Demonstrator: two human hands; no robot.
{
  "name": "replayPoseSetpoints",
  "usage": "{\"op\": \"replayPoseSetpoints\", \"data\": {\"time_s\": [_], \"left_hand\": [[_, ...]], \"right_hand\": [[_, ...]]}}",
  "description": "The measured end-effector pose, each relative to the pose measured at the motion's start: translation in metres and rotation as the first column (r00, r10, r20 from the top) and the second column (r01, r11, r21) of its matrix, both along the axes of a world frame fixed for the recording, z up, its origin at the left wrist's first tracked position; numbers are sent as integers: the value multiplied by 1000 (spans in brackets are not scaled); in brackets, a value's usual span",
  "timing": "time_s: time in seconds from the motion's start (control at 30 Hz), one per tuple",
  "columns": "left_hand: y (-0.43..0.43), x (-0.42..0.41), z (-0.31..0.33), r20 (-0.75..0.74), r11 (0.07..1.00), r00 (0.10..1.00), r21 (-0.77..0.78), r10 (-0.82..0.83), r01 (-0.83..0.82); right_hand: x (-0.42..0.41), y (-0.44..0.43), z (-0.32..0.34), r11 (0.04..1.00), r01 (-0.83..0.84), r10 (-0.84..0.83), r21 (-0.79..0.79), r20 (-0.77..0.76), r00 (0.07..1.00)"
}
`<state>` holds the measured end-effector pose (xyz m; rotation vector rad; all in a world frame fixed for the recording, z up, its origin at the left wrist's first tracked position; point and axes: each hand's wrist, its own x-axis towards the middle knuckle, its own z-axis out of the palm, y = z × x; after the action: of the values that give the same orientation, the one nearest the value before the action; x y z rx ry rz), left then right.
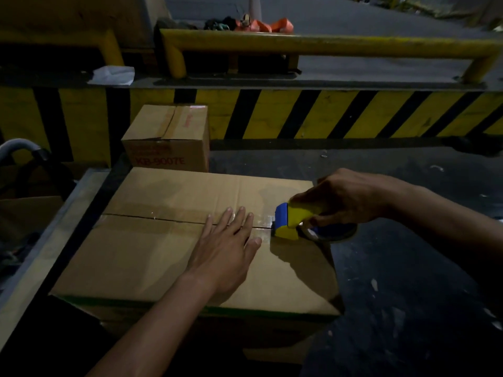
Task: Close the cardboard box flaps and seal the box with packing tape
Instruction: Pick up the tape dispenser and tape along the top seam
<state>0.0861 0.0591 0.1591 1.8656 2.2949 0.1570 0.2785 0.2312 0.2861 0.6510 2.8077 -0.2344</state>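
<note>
Right hand (345, 197) is clamped on the dispenser (288, 220) at the box's (163, 257) right edge; the seam (152, 217) runs leftward from it, under the flat, open left hand (226, 240).

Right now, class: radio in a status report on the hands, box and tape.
Left hand flat on box seam. Right hand gripping tape dispenser at seam's right end. Flaps closed. Nothing obstructing.

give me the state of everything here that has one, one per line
large brown cardboard box: flaps closed, clear tape along the centre seam
yellow and blue tape dispenser: at the seam's right end
left hand: flat on the seam
right hand: gripping the dispenser
small brown cardboard box: closed, taped
</note>
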Motion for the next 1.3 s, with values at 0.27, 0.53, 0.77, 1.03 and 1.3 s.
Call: {"op": "replayPoseSetpoints", "data": {"time_s": [0.27,0.53,0.77,1.03,1.3], "left_hand": [[-1,4,5,-15,1000,1000,-23,-4,4],[20,39,12,13,990,990,-3,-143,143],[19,47,4,-10,989,989,1,-145,145],[19,49,1,4,991,992,33,-129,129],[40,75,14,-50,998,997,22,-56,57]], "right_hand": [[33,2,-2,996,93,-92,-13,70,993],[33,0,-6,997,75,-75,-1,1,997],[41,5,-10,996,85,-85,0,7,996],[72,18,-5,995,94,-94,-47,-9,996],[80,26,-21,998,63,-64,-11,-90,994]]}}
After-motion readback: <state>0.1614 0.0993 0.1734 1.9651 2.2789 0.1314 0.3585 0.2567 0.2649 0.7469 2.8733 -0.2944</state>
